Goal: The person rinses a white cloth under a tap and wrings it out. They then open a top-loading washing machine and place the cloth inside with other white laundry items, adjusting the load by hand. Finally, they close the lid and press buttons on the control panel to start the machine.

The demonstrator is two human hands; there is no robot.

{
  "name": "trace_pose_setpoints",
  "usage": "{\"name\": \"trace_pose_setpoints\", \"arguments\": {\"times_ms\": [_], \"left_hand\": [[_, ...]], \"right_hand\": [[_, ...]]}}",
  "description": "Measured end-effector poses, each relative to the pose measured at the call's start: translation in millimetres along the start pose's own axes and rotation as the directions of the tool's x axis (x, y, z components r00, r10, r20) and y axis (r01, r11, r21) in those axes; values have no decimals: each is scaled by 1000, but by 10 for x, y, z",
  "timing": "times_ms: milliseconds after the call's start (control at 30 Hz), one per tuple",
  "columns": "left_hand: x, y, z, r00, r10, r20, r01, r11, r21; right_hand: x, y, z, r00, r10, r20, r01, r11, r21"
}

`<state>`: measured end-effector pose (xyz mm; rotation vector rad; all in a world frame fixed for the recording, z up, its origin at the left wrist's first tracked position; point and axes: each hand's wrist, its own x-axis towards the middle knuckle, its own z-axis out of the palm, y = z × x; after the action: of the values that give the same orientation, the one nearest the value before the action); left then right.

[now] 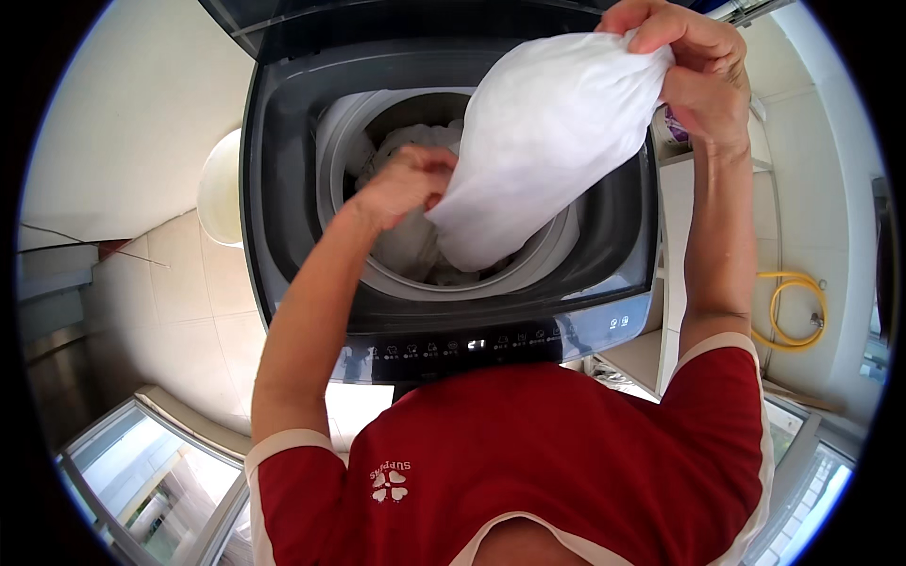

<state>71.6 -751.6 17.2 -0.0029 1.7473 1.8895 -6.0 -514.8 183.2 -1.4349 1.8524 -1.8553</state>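
A white fabric piece [545,141] is stretched over the open top-loading washing machine [453,311]. My right hand [697,67], at the upper right, grips its gathered end above the machine's far right corner. At the cloth's opposite edge is my left hand [407,185], its curled fingers pinching the fabric over the drum; some fingertips are hidden. Below the cloth, more pale laundry [407,244] lies inside the drum [340,177], partly covered by my left hand and the raised cloth.
The raised dark lid [425,25] stands behind the drum opening. A lit control panel [495,347] runs along the front edge. A pale round bucket [221,187] is on the left. On the right are a white shelf unit [676,212] and a coiled yellow hose [775,311].
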Motion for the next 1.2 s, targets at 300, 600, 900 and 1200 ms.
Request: {"name": "trace_pose_setpoints", "arguments": {"times_ms": [300,600,900,1200], "left_hand": [[-186,162,217,993,21,114,-43,981,191],[-833,401,952,772,445,454,-358,894,-268],[-560,334,1190,762,566,313,-438,808,-394],[-486,270,1317,738,570,362,-474,819,-322]], "right_hand": [[-140,-421,32,909,20,416,89,966,-241],[-880,29,-255,924,376,-65,-377,873,-310],[-945,425,561,763,608,-220,-599,536,-595],[-479,1008,894,139,864,484,-296,503,-812]]}}
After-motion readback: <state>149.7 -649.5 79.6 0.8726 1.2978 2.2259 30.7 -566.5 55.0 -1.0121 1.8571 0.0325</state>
